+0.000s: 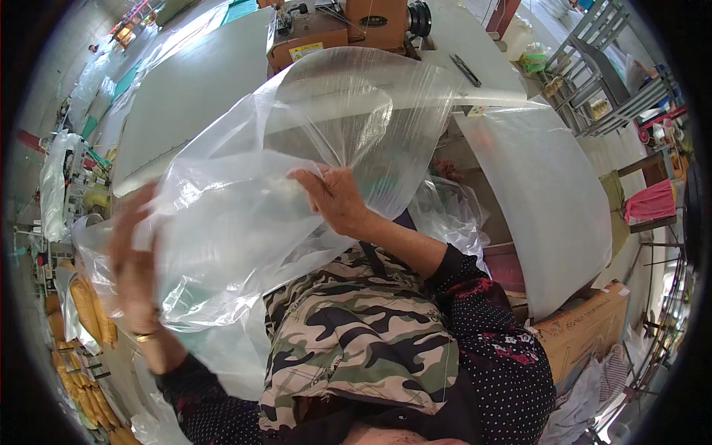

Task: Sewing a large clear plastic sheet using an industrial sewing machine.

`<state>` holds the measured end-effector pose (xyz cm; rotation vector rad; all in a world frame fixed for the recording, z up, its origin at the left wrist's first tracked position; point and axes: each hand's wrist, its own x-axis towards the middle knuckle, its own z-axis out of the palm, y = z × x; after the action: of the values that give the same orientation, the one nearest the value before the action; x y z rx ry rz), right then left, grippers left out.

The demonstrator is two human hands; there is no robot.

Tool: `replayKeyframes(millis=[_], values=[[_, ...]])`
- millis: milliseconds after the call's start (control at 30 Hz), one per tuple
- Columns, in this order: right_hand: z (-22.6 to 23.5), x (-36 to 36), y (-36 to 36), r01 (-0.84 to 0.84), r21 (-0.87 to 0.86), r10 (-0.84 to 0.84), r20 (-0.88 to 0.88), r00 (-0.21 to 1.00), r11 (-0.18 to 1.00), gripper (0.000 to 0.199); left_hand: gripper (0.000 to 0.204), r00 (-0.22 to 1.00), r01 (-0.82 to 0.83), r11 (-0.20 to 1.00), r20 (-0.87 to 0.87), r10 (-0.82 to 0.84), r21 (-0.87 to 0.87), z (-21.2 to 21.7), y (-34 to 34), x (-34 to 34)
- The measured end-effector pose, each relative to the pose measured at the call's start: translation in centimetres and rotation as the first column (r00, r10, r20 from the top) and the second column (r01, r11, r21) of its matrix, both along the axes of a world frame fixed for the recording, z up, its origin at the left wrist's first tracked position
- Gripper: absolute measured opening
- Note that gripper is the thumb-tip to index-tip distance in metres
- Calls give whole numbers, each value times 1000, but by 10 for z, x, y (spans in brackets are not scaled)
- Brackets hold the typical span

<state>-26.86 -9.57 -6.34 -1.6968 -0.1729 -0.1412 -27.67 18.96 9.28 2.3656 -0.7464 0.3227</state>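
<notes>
A large sheet or bag of clear plastic film (222, 193) spreads in front of me, from the machine down to my lap. My right hand (337, 199) is closed on it near the middle, with the film bunched into folds that fan out from the fingers. At the film's left edge is my left hand (135, 259), smeared by motion; whether its fingers grip the film cannot be told. A gold-coloured band (144, 337) circles the left wrist. Part of the film lies against the camouflage apron (356, 319) over my lap.
A brown machine (371, 22) with a black handwheel stands on the pale worktable (193, 81) beyond the film. Small dark snips (466, 70) lie to its right. A curved pale panel (545, 200), a reddish bin (504, 267) and a cardboard box (586, 319) are at my right.
</notes>
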Motion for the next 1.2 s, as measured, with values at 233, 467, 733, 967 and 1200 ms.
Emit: replayKeyframes(millis=[233,467,733,967,1200], values=[[5,-18,-40,-54,-57,64,182,981,997,32,22,934,329,875,16,-358,355,-35,-160,35],[-63,42,-171,932,-38,-821,461,337,362,59,9,896,422,884,58,-441,202,-58,-206,37],[-51,83,-208,866,-225,-825,273,495,446,43,7,809,533,806,121,-575,258,-53,-217,39],[-36,56,-146,502,272,-557,183,810,821,12,12,799,532,813,177,-574,237,-55,-215,32],[20,-16,-78,195,230,-227,123,966,953,13,12,866,442,890,204,-456,112,-47,-202,16]])
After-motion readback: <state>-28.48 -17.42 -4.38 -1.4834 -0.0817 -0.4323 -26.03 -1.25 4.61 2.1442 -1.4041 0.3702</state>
